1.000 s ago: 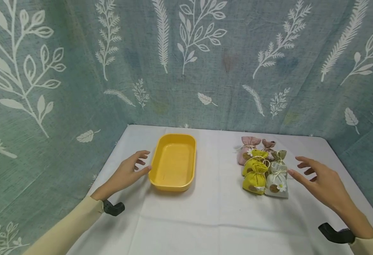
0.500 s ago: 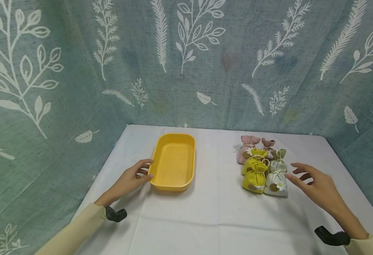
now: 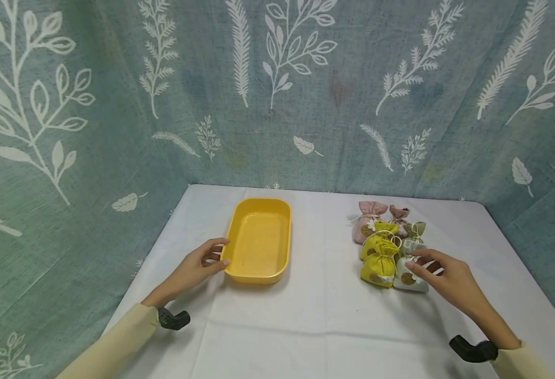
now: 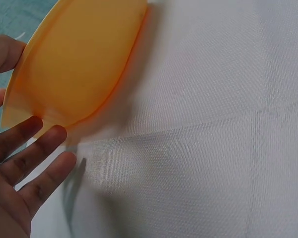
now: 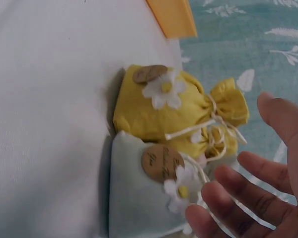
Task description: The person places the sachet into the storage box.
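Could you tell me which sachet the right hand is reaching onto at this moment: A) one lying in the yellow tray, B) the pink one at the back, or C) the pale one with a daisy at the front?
C: the right hand has open fingers over the pale daisy sachet at the front of the cluster.

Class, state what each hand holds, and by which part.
Nothing is gripped. The left hand touches the yellow tray rim; the right hand reaches the white sachet.

Both arms reach forward in pale yellow sleeves, each with a dark strap-on mount at the wrist. The left hand (image 3: 196,268) lies palm down, fingers straight and loosely spread, thumb apart. The right hand (image 3: 448,276) is held palm down, fingers spread and slightly bent, gripping nothing.
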The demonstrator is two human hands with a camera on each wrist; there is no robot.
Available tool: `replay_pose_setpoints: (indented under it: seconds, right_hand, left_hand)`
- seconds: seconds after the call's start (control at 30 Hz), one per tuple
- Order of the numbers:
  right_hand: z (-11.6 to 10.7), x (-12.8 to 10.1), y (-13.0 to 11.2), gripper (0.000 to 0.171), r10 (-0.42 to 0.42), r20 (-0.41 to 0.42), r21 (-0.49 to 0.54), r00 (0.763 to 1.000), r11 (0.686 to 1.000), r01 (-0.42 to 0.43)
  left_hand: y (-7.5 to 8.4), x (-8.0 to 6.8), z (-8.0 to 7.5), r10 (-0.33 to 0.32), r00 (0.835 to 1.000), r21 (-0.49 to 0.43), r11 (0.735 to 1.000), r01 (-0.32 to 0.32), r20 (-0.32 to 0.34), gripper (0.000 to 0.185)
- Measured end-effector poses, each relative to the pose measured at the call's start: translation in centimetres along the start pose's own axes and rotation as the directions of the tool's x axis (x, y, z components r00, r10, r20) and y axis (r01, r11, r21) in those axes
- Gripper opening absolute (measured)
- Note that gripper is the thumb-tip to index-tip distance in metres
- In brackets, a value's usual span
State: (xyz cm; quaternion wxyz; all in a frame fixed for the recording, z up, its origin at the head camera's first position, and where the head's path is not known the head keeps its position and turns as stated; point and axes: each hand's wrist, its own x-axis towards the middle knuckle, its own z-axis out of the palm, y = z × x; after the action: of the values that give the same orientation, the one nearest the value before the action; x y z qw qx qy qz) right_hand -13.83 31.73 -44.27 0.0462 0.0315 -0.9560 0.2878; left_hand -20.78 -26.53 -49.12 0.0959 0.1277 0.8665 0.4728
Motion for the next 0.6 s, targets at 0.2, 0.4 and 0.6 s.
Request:
replay_pose_setpoints:
  seconds: [0.2, 0.4, 0.6]
  right_hand:
    - [0.9, 0.5, -0.5, 0.054, 0.006, 0.022, 0.036, 1.000, 0.999, -0.007]
    - [1.8, 1.2, -1.0, 0.062, 0.038, 0.051, 0.056, 0.998, 0.998, -0.041]
    - [2.7, 1.9, -1.7, 0.065, 0.029, 0.057, 0.035, 0.998, 0.999, -0.031]
  left_hand:
    - [0.0, 0.1, 0.0, 0.001, 1.000, -0.046, 0.999, 0.000, 0.011, 0.063]
    - [0.3, 0.1, -0.1, -0.002, 1.000, -0.063, 0.998, 0.003, 0.026, 0.063]
    - [0.1, -0.1, -0.1, 0.010, 0.999, -0.079, 0.997, -0.008, 0.034, 0.064]
